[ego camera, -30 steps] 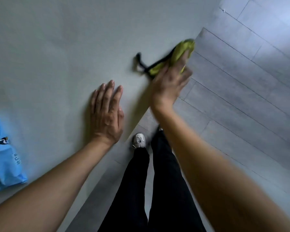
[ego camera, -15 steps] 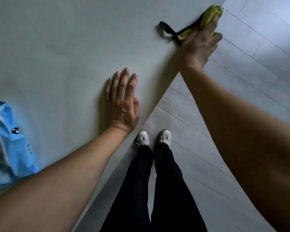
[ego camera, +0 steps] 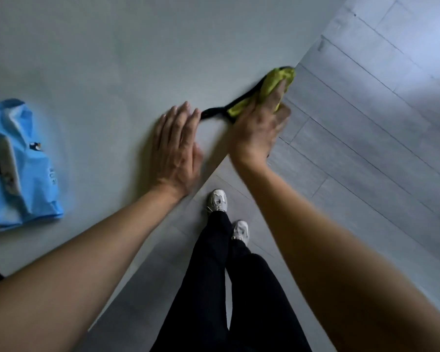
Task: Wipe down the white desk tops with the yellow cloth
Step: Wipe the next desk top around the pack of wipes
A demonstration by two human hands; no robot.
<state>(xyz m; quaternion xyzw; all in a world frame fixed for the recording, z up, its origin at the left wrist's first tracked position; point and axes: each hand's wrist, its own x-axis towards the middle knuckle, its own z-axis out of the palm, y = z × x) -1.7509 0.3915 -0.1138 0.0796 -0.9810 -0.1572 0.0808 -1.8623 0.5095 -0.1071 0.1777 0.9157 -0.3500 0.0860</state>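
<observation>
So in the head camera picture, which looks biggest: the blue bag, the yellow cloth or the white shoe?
1. blue bag, though it lies nearer the camera.
2. yellow cloth, partly hidden under the right hand.
3. white shoe.

White desk top [ego camera: 112, 59], yellow cloth [ego camera: 277, 82] at its edge, blue bag [ego camera: 23, 174] lying left

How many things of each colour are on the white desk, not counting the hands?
Yellow: 1, the yellow cloth under the right hand.
Blue: 1, the blue bag.
Black: 1, the black strap by the cloth.
Total: 3
</observation>
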